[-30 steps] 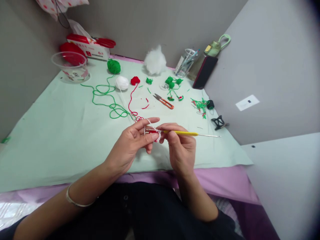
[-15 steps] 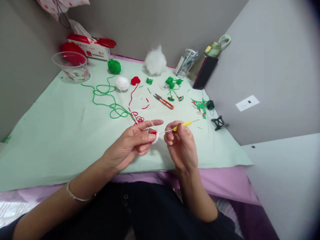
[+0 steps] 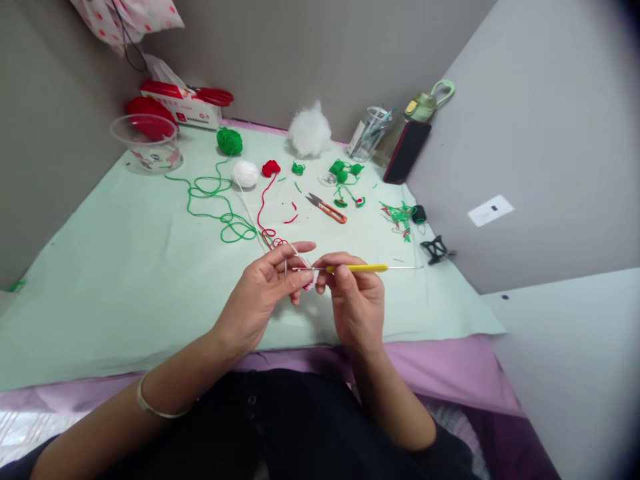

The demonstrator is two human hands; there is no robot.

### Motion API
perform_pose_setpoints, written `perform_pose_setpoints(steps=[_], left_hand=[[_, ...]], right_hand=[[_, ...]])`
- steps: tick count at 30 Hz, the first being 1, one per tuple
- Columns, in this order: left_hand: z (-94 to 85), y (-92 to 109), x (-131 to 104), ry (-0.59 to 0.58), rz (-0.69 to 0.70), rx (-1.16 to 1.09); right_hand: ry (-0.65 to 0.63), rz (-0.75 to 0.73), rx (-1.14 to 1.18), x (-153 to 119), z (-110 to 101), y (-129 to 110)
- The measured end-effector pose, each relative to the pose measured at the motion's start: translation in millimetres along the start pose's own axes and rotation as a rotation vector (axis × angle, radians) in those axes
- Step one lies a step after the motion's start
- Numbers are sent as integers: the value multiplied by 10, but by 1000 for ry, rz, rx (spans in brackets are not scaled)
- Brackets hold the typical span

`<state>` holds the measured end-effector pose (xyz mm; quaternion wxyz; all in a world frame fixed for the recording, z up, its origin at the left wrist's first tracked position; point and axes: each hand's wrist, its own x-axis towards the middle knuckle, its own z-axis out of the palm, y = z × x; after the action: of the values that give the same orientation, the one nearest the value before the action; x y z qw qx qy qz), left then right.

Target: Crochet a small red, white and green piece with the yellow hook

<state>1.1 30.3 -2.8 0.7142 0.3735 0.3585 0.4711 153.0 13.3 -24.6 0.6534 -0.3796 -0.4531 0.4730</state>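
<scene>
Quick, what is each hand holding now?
Left hand: closed on the small red and white crochet piece.
Right hand: closed on the yellow crochet hook.

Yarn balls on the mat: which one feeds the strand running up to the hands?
The white yarn ball, between the green ball and the small red one. Its white strand leads straight to the left hand; the green yarn ends in loose loops on the mat.
</scene>
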Motion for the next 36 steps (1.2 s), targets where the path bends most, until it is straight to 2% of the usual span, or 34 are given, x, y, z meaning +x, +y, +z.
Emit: perform_pose_setpoints(steps=[5, 13, 19, 24, 28, 31, 36], left_hand=[[-14, -18, -2, -5, 48, 30], [-18, -26, -3, -25, 43, 27], [-29, 28, 11, -70, -66, -34], [-13, 73, -15, -85, -98, -88], [-29, 63, -28, -77, -59, -29], [-57, 39, -27, -78, -27, 29], [-69, 16, -26, -47, 5, 51]], right_hand=[[-5, -22, 6, -12, 8, 25], [11, -49, 0, -26, 19, 28], [34, 20, 125, 35, 17, 9], [21, 21, 53, 68, -29, -18], [-44, -66, -4, 45, -77, -79], [-98, -164, -147, 5, -107, -140], [-224, -560, -628, -58, -155, -160]])
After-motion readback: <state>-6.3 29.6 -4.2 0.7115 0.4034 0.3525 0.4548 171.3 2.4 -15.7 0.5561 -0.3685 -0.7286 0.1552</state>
